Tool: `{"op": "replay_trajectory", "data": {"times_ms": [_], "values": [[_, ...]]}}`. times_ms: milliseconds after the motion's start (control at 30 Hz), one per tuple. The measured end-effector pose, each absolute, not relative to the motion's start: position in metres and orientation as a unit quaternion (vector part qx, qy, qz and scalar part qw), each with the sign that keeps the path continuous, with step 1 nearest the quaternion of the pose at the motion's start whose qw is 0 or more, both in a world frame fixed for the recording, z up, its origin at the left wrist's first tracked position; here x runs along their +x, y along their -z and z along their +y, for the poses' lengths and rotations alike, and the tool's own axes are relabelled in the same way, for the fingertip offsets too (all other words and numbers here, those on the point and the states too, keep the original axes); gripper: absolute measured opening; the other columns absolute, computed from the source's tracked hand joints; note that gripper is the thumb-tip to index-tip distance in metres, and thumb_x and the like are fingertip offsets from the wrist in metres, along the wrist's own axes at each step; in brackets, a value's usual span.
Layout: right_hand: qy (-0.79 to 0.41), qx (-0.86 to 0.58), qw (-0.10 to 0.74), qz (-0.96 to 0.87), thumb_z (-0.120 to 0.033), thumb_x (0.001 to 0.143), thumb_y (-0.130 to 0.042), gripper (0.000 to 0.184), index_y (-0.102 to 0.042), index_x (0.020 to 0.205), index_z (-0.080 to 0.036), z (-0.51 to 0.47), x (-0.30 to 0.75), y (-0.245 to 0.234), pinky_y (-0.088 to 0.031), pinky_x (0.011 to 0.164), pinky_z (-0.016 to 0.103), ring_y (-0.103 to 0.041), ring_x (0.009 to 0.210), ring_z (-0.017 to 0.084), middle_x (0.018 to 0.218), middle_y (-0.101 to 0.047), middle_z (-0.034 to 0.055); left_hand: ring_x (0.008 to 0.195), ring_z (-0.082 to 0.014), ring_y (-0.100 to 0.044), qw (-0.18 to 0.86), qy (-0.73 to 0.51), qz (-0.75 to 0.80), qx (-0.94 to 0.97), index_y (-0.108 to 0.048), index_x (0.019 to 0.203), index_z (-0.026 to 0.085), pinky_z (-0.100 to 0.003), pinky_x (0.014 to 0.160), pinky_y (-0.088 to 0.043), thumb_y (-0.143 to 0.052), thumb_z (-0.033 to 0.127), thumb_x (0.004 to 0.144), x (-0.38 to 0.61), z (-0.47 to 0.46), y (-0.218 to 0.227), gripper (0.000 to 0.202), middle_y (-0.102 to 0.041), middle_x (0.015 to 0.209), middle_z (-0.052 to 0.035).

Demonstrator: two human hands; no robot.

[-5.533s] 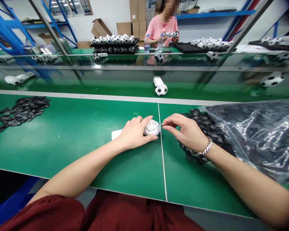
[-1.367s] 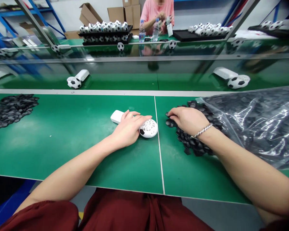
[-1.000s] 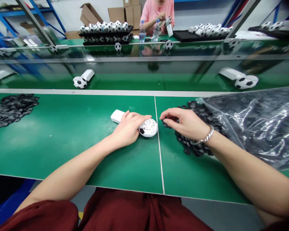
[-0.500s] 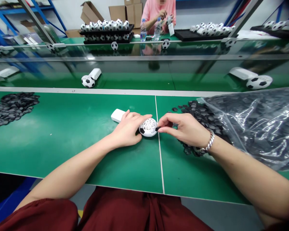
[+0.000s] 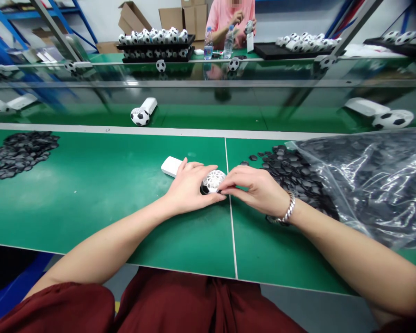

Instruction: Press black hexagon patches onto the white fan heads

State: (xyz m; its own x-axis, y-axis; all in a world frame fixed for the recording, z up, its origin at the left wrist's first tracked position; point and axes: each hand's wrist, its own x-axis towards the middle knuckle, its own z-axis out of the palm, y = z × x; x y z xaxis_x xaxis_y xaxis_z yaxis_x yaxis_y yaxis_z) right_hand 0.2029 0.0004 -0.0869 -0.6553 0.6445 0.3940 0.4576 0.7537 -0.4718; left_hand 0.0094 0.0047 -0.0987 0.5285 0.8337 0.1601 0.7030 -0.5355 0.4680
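Observation:
A small white fan with a ball-shaped lattice head (image 5: 214, 179) and a white handle (image 5: 170, 165) lies on the green table (image 5: 90, 185). My left hand (image 5: 189, 187) is wrapped round the fan's neck and holds it down. My right hand (image 5: 254, 189) presses its pinched fingertips against the right side of the lattice head; whatever is between them is hidden. One black patch shows on the head's near left side. A heap of small black hexagon pieces (image 5: 291, 169) lies just right of my right hand.
A clear plastic bag (image 5: 370, 185) of black pieces spills open at the right. Another black heap (image 5: 17, 150) lies far left. Finished football fans (image 5: 140, 115) (image 5: 391, 119) ride the belt behind. Across it a person in pink (image 5: 230, 18) works beside trays of fans (image 5: 156, 39).
My right hand left the black heap with a piece pinched, came left to the fan head and now presses on it. The fans on the belt have drifted right.

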Motion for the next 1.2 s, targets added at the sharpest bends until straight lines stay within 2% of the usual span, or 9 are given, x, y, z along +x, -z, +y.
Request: {"op": "replay_trajectory", "data": {"times_ms": [100, 300, 433, 633, 700, 800, 933, 1033, 1200], "values": [[-0.181, -0.342, 0.291, -0.875, -0.024, 0.077, -0.061, 0.01, -0.061, 0.084, -0.018, 0.002, 0.204, 0.089, -0.047, 0.071, 0.03, -0.057, 0.079, 0.016, 0.081, -0.063, 0.0047, 0.111, -0.025, -0.045, 0.173, -0.189, 0.453, 0.854, -0.049, 0.119, 0.021, -0.054, 0.106, -0.012, -0.06, 0.056, 0.069, 0.01, 0.005, 0.099, 0.062, -0.058, 0.115, -0.0043], [-0.277, -0.395, 0.276, -0.831, -0.034, 0.072, -0.063, 0.043, -0.049, 0.109, -0.019, 0.008, 0.205, 0.1, -0.052, 0.079, 0.037, -0.053, 0.106, 0.023, 0.117, -0.055, 0.01, 0.11, -0.0248, -0.045, 0.174, -0.196, 0.46, 0.849, -0.049, 0.119, 0.022, -0.054, 0.107, -0.01, -0.061, 0.053, 0.068, 0.01, 0.003, 0.101, 0.061, -0.059, 0.113, -0.0037], [-0.404, -0.379, 0.276, -0.785, -0.033, 0.075, -0.059, 0.046, -0.043, 0.116, -0.02, 0.008, 0.203, 0.109, -0.048, 0.09, 0.039, -0.056, 0.105, 0.02, 0.118, -0.055, 0.0096, 0.105, -0.023, -0.048, 0.18, -0.21, 0.46, 0.843, -0.051, 0.116, 0.02, -0.05, 0.107, -0.014, -0.062, 0.047, 0.068, 0.012, 0.003, 0.101, 0.056, -0.06, 0.107, -0.0038], [-0.412, -0.373, 0.287, -0.78, -0.032, 0.074, -0.062, 0.045, -0.042, 0.112, -0.017, 0.008, 0.202, 0.106, -0.046, 0.091, 0.039, -0.057, 0.103, 0.019, 0.113, -0.058, 0.0105, 0.099, -0.0223, -0.05, 0.198, -0.235, 0.444, 0.842, -0.053, 0.111, 0.017, -0.045, 0.104, -0.026, -0.064, 0.043, 0.067, 0.012, 0.003, 0.098, 0.053, -0.06, 0.1, -0.0053], [-0.386, -0.39, 0.261, -0.794, -0.034, 0.078, -0.055, 0.033, -0.048, 0.106, -0.017, 0.013, 0.205, 0.1, -0.048, 0.086, 0.037, -0.059, 0.095, 0.017, 0.105, -0.061, 0.0083, 0.102, -0.0234, -0.049, 0.203, -0.227, 0.438, 0.846, -0.051, 0.113, 0.018, -0.047, 0.105, -0.023, -0.064, 0.045, 0.067, 0.011, 0.004, 0.098, 0.055, -0.059, 0.106, -0.0059], [-0.235, -0.469, 0.225, -0.821, -0.036, 0.084, -0.047, 0.024, -0.058, 0.092, -0.017, 0.021, 0.215, 0.094, -0.048, 0.079, 0.037, -0.059, 0.084, 0.019, 0.091, -0.062, 0.0075, 0.111, -0.0263, -0.045, 0.201, -0.21, 0.424, 0.858, -0.047, 0.118, 0.017, -0.05, 0.108, -0.016, -0.065, 0.056, 0.062, 0.01, 0.005, 0.1, 0.071, -0.055, 0.116, -0.0085], [-0.05, -0.555, 0.099, -0.824, -0.034, 0.079, -0.055, 0.024, -0.063, 0.092, -0.015, 0.028, 0.229, 0.095, -0.046, 0.078, 0.039, -0.055, 0.089, 0.025, 0.093, -0.059, 0.0122, 0.119, -0.0294, -0.038, 0.177, -0.196, 0.426, 0.865, -0.047, 0.118, 0.018, -0.053, 0.108, -0.011, -0.066, 0.058, 0.06, 0.009, 0.005, 0.102, 0.073, -0.055, 0.118, -0.0085], [-0.033, -0.557, 0.025, -0.829, -0.034, 0.082, -0.051, 0.024, -0.064, 0.091, -0.016, 0.03, 0.232, 0.099, -0.046, 0.075, 0.038, -0.055, 0.089, 0.026, 0.091, -0.061, 0.012, 0.123, -0.0294, -0.033, 0.187, -0.176, 0.408, 0.876, -0.045, 0.121, 0.019, -0.054, 0.107, -0.01, -0.065, 0.047, 0.067, 0.006, 0.005, 0.1, 0.064, -0.053, 0.122, -0.0073], [-0.023, -0.542, 0.021, -0.84, -0.02, 0.083, -0.046, 0.019, -0.065, 0.081, -0.018, 0.03, 0.233, 0.102, -0.045, 0.066, 0.03, -0.059, 0.077, 0.019, 0.082, -0.064, 0.0083, 0.131, -0.0299, -0.019, 0.2, -0.143, 0.385, 0.89, -0.037, 0.128, 0.022, -0.055, 0.107, -0.008, -0.062, 0.04, 0.07, 0.003, 0.004, 0.1, 0.065, -0.039, 0.136, -0.007]]}}
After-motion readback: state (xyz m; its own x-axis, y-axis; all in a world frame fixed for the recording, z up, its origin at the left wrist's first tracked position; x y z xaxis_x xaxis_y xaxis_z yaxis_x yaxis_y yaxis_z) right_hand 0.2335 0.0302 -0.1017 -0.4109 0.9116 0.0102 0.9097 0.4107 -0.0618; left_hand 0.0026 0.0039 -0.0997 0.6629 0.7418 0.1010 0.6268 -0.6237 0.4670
